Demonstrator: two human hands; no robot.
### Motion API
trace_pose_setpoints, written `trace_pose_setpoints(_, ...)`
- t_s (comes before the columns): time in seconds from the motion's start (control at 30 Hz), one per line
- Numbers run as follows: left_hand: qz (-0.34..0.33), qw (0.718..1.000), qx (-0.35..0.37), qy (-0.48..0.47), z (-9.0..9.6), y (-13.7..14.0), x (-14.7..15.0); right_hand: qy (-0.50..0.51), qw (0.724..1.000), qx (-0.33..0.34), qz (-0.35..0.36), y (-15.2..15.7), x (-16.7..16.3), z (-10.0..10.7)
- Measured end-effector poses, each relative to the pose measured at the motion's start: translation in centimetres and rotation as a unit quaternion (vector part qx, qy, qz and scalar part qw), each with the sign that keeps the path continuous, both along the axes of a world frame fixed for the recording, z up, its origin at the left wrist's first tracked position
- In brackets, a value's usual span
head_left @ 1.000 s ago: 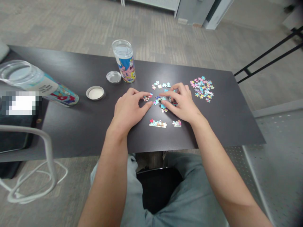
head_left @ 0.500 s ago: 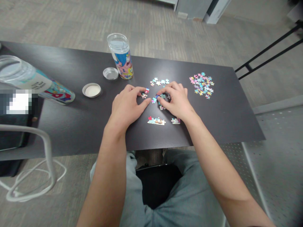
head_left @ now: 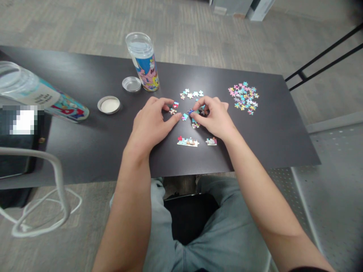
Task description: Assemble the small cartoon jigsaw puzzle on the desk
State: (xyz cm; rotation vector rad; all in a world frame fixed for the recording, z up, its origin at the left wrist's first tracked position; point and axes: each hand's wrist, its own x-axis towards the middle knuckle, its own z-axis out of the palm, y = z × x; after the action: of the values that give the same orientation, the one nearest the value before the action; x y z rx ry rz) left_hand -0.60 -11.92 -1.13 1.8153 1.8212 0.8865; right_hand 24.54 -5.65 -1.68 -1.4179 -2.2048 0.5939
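While the right hand [head_left: 217, 115] pinches a blue puzzle piece [head_left: 190, 112], the left hand [head_left: 151, 120], thumb and forefinger parted, is empty beside a red piece [head_left: 176, 105]; piece pile [head_left: 244, 98], far right.

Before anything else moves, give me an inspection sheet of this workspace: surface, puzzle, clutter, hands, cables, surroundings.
Surface: dark table.
Puzzle: loose pile at right; joined strip near the front edge.
Clutter: two lids beside the upright tube; another tube at left.
Hands: left hand open beside small pieces; right hand pinching a blue piece.
Cables: white cable, looped at left.
Surroundings: carpet; black bars at right.
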Motion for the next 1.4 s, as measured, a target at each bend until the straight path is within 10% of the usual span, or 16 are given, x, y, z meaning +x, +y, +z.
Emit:
trace_pose_setpoints(0.27, -0.052, 0.99, 0.016, -0.13, 1.7, -0.4, 1.4, 0.227, 0.971, -0.021, 0.075, 0.3, 0.5, -0.7)
trace_pose_setpoints(0.73, -0.134, 0.965, -0.175, -0.141, 3.9, -1.5, -1.8, 0.29, 0.947, 0.122, -0.056, 3.0, 6.7, -3.3)
trace_pose_setpoints(1.4, -0.167, 0.959, -0.216, -0.081, 3.7, -2.2, -1.9, 0.253, 0.964, 0.081, -0.014, 1.5, 5.8, -3.0)
